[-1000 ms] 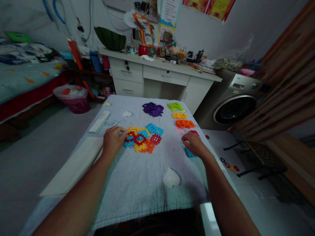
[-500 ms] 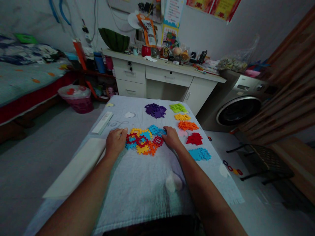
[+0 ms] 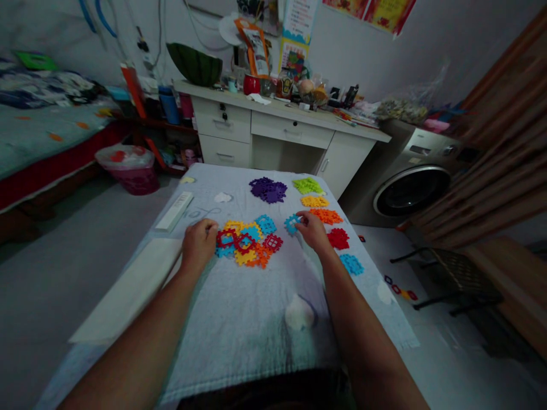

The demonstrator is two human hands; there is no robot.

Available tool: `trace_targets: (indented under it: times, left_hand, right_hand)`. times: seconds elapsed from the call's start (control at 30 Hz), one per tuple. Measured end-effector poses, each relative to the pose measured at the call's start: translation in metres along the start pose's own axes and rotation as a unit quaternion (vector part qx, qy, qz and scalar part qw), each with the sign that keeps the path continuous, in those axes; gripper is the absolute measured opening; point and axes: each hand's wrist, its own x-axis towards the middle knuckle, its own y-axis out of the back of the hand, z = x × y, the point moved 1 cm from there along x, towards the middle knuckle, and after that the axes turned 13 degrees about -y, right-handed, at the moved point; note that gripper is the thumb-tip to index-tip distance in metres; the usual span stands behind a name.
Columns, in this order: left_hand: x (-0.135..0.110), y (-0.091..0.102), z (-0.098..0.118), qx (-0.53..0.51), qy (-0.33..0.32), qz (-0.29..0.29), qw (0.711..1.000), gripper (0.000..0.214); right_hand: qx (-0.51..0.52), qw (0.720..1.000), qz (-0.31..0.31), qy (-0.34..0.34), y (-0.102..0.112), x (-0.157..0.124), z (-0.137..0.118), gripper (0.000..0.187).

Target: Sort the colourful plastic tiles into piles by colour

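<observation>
Right hand (image 3: pixel 313 230): thumb and fingers pinched on the edge of a blue piece (image 3: pixel 291 224), toothed rim. That piece is right of the mixed pile (image 3: pixel 246 257), just apart from it, and left of the orange pile (image 3: pixel 325 216). Can't tell if it touches the cloth (image 3: pixel 252 310). Left hand (image 3: pixel 199 244): at left end of the mixed pile, fingers curled, thumb and fingertips close together near the red and blue pieces there. Can't tell if it has hold of one. Mixed pile is mid-table, overlapping yellow, blue, red and orange pieces, red ones on top at left. Sorted piles run down the right side, far to near: green pile (image 3: pixel 308 185), yellow pile (image 3: pixel 315 201), orange, red pile (image 3: pixel 339 238), blue pile (image 3: pixel 352 264). Red and blue piles sit just beyond the right wrist, partly screened by the arm. Purple pile (image 3: pixel 268 189) is at the far side, left of the green. Left edge of table: narrow white box (image 3: pixel 175 212), with a flat white panel (image 3: pixel 128 293) nearer, beside the left forearm. White desk (image 3: pixel 293 132) behind, washing machine (image 3: pixel 399 171) to the right of it.
</observation>
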Motion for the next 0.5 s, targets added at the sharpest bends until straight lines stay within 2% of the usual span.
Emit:
trace_targets:
  times: [0.13, 0.27, 0.37, 0.5]
  left_hand:
    - [-0.001, -0.001, 0.001, -0.002, -0.001, 0.0, 1.0, 0.028]
    - [-0.002, 0.0, 0.003, -0.006, 0.011, 0.0, 1.0, 0.031]
    - [-0.002, 0.0, 0.004, -0.014, 0.021, 0.001, 1.0, 0.032]
    - [-0.003, 0.0, 0.003, -0.006, 0.025, 0.0, 1.0, 0.032]
  right_hand:
    - [0.062, 0.998, -0.016, -0.015, 0.051, -0.009, 0.005, 0.027]
    - [0.045, 0.997, -0.043, -0.037, 0.1, -0.031, 0.018, 0.029]
    - [0.025, 0.994, -0.084, -0.06, 0.119, -0.051, 0.031, 0.029]
    - [-0.005, 0.991, -0.113, -0.074, 0.127, -0.071, 0.051, 0.021]
